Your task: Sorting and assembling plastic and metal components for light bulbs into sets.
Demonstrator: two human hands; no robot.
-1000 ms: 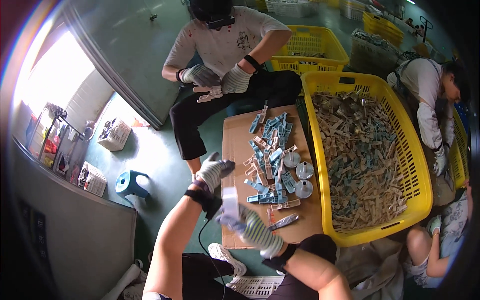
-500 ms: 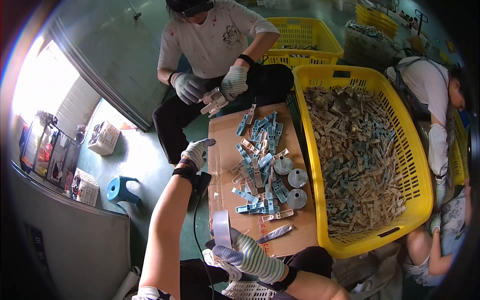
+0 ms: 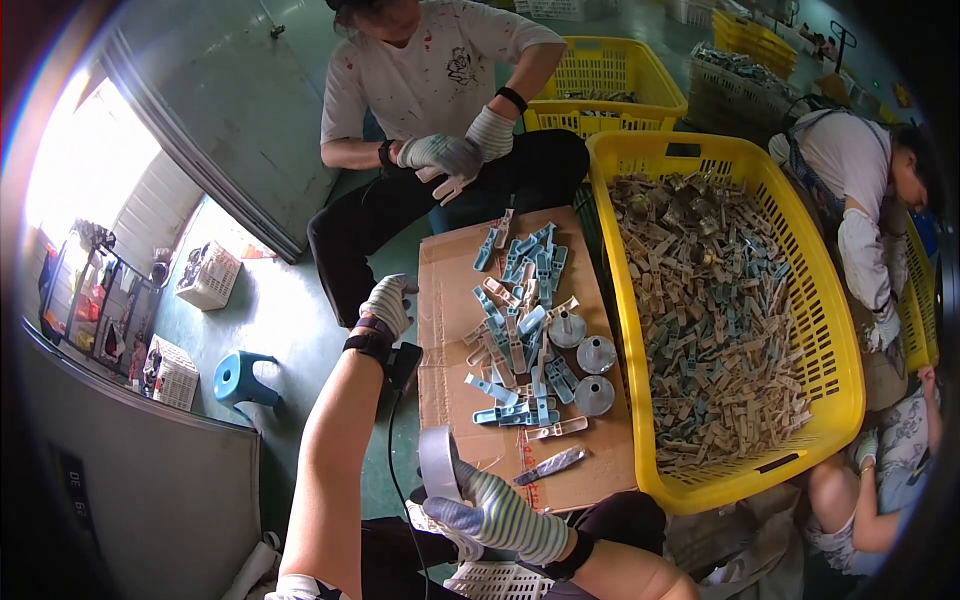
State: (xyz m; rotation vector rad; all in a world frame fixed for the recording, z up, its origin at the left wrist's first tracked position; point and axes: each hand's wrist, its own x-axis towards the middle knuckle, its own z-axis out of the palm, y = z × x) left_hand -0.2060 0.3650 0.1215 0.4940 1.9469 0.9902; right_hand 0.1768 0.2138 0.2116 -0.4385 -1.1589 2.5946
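My right hand (image 3: 490,512), in a striped glove, grips a roll of tape (image 3: 439,463) held on edge at the near edge of a cardboard sheet (image 3: 452,390). My left hand (image 3: 388,303), gloved, hovers at the cardboard's left edge with fingers curled and nothing in it; a black band and cable sit on its wrist. On the cardboard lie several blue and beige plastic clip parts (image 3: 518,330), three grey round metal pieces (image 3: 590,368) and a grey knife-like tool (image 3: 549,466).
A big yellow basket (image 3: 850,400) of mixed clip parts stands right of the cardboard. A seated person (image 3: 440,90) across handles a part in gloved hands. Another person (image 3: 860,200) leans over the basket at right. A blue stool (image 3: 238,378) stands left.
The view has shifted so the cardboard sits higher and nearer. My left hand stays stretched to the cardboard's left edge; my right hand keeps the tape roll close to my body.
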